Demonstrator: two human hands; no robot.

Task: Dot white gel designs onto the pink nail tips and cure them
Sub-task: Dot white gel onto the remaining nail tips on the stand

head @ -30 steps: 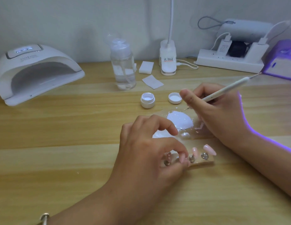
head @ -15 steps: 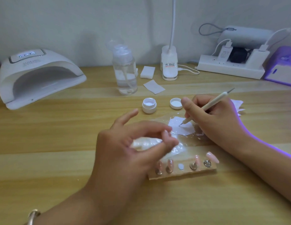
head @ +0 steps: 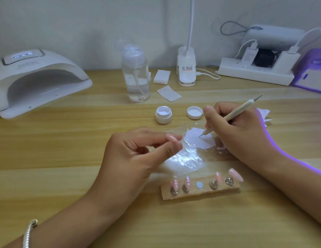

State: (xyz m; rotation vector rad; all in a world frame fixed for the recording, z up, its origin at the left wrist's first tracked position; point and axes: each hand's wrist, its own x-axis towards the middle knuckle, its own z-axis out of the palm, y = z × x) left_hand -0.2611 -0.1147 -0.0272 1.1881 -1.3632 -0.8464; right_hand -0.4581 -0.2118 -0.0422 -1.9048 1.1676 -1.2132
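Far left on the wooden table (head: 57,140), the white nail lamp (head: 36,81) sits with its display lit and its opening facing the middle of the table. Your left hand (head: 136,158), bracelet (head: 29,233) on the wrist, hovers near centre. Its thumb and index finger pinch what looks like a pink nail tip (head: 171,137), though the view is soft there. Behind it stands a clear pump bottle (head: 136,76), with a stack of white pads (head: 162,77) and one loose wipe (head: 169,93) just to its right. The open gel pot (head: 163,115) sits in front of the bottle, and its lid (head: 194,112) lies beside it with the inside facing up.

A clear film palette (head: 188,158) lies in the middle, smeared with white gel (head: 197,140). Nearer to you is the holder strip (head: 201,193). It carries two dotted tips (head: 174,184) on its left, a bare disc (head: 199,185) in the middle and two plain pink tips (head: 235,174) on its right.

Your right hand (head: 240,131) grips the dotting tool (head: 233,115) like a pen, with the tool's tip touching the white gel. At the back right are a power strip (head: 254,72) and a purple-lit device (head: 312,72).
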